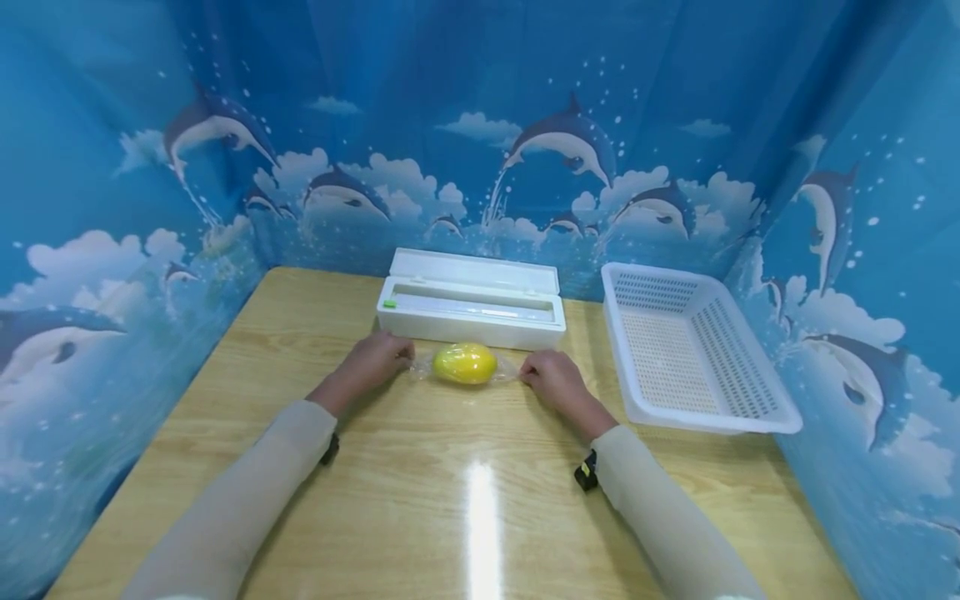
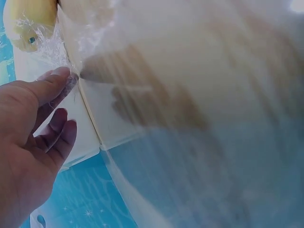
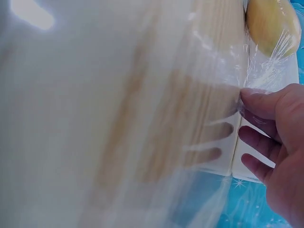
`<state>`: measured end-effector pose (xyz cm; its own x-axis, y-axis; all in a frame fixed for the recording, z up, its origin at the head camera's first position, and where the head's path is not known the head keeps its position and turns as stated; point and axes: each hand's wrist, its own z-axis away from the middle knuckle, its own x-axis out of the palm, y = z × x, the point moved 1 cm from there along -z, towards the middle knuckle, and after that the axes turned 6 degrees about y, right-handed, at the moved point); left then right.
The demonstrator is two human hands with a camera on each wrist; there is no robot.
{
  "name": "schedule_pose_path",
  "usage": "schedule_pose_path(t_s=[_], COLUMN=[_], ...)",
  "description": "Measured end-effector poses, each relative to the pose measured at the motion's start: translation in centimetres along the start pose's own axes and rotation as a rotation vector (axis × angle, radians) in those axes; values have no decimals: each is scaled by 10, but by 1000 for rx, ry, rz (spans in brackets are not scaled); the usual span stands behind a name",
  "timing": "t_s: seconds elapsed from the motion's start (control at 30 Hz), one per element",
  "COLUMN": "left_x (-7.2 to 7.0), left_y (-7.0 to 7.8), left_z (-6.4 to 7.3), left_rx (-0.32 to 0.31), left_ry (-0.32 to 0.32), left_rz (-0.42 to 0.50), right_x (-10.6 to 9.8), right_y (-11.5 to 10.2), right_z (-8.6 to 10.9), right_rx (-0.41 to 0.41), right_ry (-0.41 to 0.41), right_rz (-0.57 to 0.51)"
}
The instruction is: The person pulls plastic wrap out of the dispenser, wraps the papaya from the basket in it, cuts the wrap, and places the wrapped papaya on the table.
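A smooth yellow oval fruit, mango-like (image 1: 465, 364), sits mid-table with clear cling film (image 1: 506, 370) wrapped round it. The film is gathered into a twist on either side. My left hand (image 1: 372, 361) pinches the left end between thumb and forefinger, the other fingers loosely bent, as the left wrist view shows with the crinkled film (image 2: 53, 47). On the other side, my right hand (image 1: 557, 382) pinches the right end in the same way. In the right wrist view creases fan out in the film (image 3: 271, 66) from fruit to fingertips.
Right behind the fruit stands a long white cling film box (image 1: 472, 327) with its lid (image 1: 474, 268) raised and a small green piece (image 1: 389, 304) at its left end. A white plastic basket (image 1: 626, 350) stands at the right. Dolphin-print curtains (image 1: 450, 75) border the wooden table (image 1: 405, 500).
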<state>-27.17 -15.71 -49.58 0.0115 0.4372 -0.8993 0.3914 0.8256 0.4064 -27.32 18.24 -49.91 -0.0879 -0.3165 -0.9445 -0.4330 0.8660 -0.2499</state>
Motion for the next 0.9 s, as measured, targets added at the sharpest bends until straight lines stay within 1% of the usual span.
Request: schedule_pose_path(t_s=[0.07,0.13,0.2,0.3,0.37,0.47,0.57,0.67,0.73,0.83,0.9], left_x=[0,-2,-3,-3,-2,-1,1,4,5,5,4], left_y=[2,3,3,4,6,9,10,11,10,7,5], left_z=[0,1,2,3,3,5,7,7,6,6,6], left_rx=[14,30,52,84,98,111,104,96,97,96,86], left_ry=[1,3,-2,-24,-40,-49,-44,-33,-17,18,35], left_rz=[-24,-54,-85,-124,-147,-188,-228,-255,-257,-224,-185], right_x=[-1,-1,-1,-3,-4,-5,-4,-2,-1,-1,-2], right_y=[2,3,4,4,4,3,2,3,4,4,4], right_z=[2,2,3,6,9,10,11,10,10,9,9], right_rx=[-22,-69,-118,-167,-181,-195,-189,-156,-135,-105,-91], right_ry=[-1,-5,-10,-17,-15,11,27,12,0,4,9], right_rz=[10,38,71,103,108,94,74,58,55,44,32])
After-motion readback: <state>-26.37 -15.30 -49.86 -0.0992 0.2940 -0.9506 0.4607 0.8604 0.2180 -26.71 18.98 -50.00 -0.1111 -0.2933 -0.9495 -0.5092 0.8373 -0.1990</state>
